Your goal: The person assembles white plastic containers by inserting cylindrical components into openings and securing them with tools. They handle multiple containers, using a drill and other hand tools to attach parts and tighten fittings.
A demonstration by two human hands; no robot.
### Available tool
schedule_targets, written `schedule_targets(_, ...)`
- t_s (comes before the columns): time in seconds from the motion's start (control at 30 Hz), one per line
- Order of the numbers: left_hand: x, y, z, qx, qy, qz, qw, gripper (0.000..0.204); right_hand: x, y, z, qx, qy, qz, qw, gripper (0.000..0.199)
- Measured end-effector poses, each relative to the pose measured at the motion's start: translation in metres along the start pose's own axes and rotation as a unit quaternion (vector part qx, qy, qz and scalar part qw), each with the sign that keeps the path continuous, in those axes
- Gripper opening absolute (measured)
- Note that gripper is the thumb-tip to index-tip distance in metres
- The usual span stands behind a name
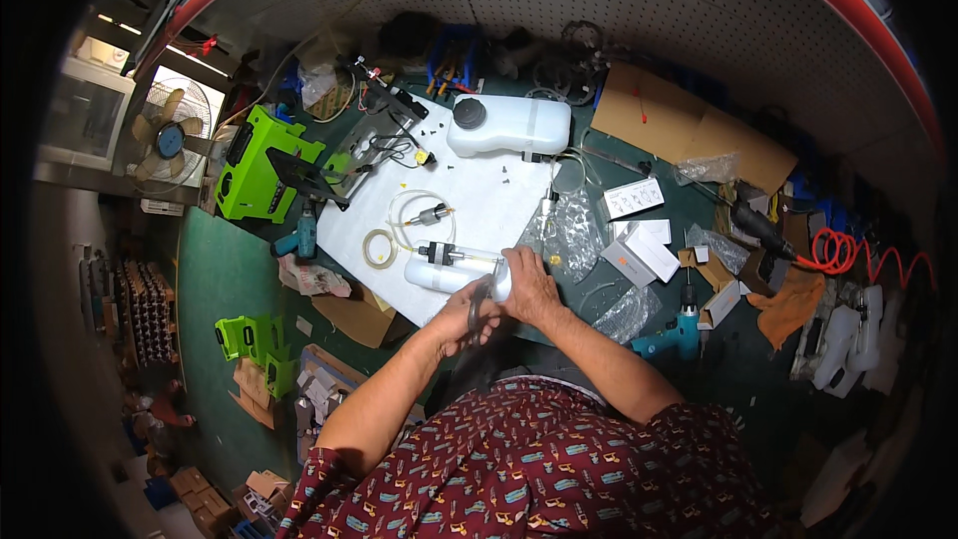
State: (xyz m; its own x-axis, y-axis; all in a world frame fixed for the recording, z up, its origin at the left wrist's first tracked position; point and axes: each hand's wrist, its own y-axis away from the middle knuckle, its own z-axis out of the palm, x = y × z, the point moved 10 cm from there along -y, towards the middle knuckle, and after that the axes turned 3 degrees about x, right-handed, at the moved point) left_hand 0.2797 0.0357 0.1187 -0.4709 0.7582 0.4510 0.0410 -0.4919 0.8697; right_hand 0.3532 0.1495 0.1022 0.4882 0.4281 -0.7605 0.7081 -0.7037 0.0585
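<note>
- The left hand [471,319], palm partly turned up, has its fingers closed around a dark hand tool [477,311]; whether this is scissors or pliers is unclear.
- The right hand [531,286], just beside and slightly beyond the left, curls its fingers over the right end of a white plastic tank [431,277]; I cannot tell whether it grips the tank or merely rests there.
- The tank lies on its side just beyond the left hand and stretches out to its left, on a white sheet [344,230].
- Along the tank's far side, ahead of the left hand, is a clear cylinder [475,256] with a black end piece.
- Farther ahead and left of the left hand, thin clear tubing [391,223] loops around a metal fitting [432,215]; a pale ring-shaped coil [366,248] lies near it.
- Well ahead of both hands, a larger white jug [524,127] with a black cap lies on its side.
- Right of the right hand are crumpled clear plastic wrap [576,240], small white cartons [639,258] and, nearer the body, a teal cordless drill [686,329].
- Far left of the left hand stands a bright green housing [257,175].
</note>
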Motion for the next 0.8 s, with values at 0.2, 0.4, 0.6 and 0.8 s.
schedule_targets(0.2, -0.019, -0.014, 0.037, 0.117, 0.039, 0.112, 0.986, 0.098, 0.006, 0.005, 0.008, -0.001, 0.008, -0.023, 1.0, 0.07)
schedule_targets(0.4, -0.013, -0.007, 0.042, 0.18, -0.055, 0.115, 0.975, 0.093, 0.009, 0.009, 0.011, 0.034, -0.004, -0.041, 0.999, 0.066)
schedule_targets(0.6, 0.026, 0.006, 0.008, 0.169, -0.399, 0.127, 0.893, 0.089, -0.003, 0.015, -0.003, 0.02, -0.005, -0.04, 0.999, 0.085)
schedule_targets(0.8, 0.025, 0.009, -0.003, 0.166, -0.549, 0.172, 0.801, 0.083, -0.006, 0.013, -0.001, 0.036, -0.008, -0.036, 0.999, 0.089)
